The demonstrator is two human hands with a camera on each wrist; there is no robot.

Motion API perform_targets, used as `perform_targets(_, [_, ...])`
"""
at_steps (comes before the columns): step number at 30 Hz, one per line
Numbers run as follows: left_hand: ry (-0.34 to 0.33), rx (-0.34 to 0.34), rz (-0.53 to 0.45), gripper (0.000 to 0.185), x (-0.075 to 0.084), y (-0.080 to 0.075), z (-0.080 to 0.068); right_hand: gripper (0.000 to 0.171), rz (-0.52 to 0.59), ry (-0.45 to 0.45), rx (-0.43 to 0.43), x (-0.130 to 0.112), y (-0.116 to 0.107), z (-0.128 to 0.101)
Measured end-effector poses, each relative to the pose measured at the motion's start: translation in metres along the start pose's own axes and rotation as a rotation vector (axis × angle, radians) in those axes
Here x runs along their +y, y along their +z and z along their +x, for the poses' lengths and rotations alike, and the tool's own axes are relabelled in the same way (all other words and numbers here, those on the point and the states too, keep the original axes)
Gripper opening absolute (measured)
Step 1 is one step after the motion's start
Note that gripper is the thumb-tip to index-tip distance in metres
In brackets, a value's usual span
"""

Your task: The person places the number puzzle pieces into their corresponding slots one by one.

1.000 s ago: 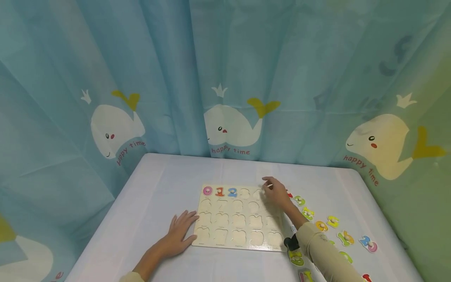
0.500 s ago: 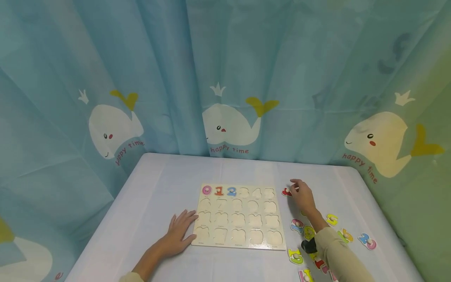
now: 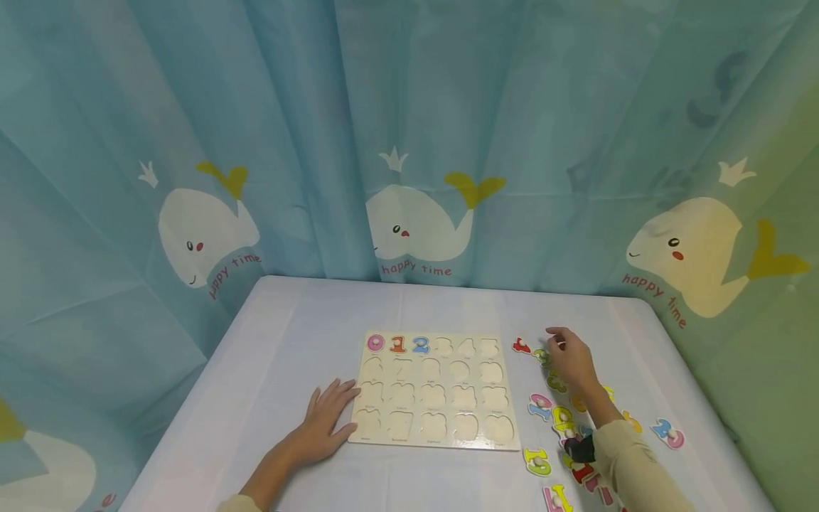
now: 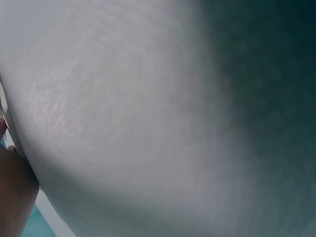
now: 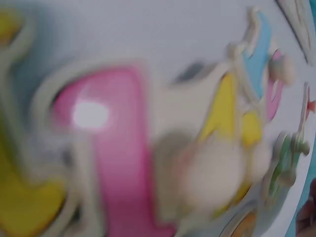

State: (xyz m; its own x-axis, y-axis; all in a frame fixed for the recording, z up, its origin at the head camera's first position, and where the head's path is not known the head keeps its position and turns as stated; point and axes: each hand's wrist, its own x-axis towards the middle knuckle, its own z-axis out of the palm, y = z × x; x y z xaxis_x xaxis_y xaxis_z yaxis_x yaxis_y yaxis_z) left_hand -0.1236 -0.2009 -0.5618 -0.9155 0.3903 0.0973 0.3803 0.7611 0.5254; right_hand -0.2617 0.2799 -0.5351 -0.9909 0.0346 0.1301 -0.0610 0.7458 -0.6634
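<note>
head view: left hand [image 3: 326, 421] lies flat, fingers spread, on the puzzle board's [image 3: 435, 390] near left corner. right hand [image 3: 571, 358], fingers curled, pinches the peg of a green number piece [image 3: 542, 357] beside the board.

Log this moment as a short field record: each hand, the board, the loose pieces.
left hand: flat on the white table, fingertips at the wooden number puzzle board's left edge
right hand: over a green number piece; grip unclear
board: pink 0, orange 1, blue 2 seated in the top row
loose pieces: red piece and coloured numbers right of the board
</note>
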Motion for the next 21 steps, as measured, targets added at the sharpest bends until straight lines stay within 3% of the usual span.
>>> perform_targets(9, [-0.008,0.008,-0.010,0.055,0.002,-0.004,-0.001,0.034,0.032,-0.082,-0.204,0.014,0.000,-0.002])
perform_targets(21, [0.005,0.010,-0.010,0.055,0.000,-0.001,0.000,0.036,-0.056,-0.095,-0.195,0.018,0.001,-0.004])
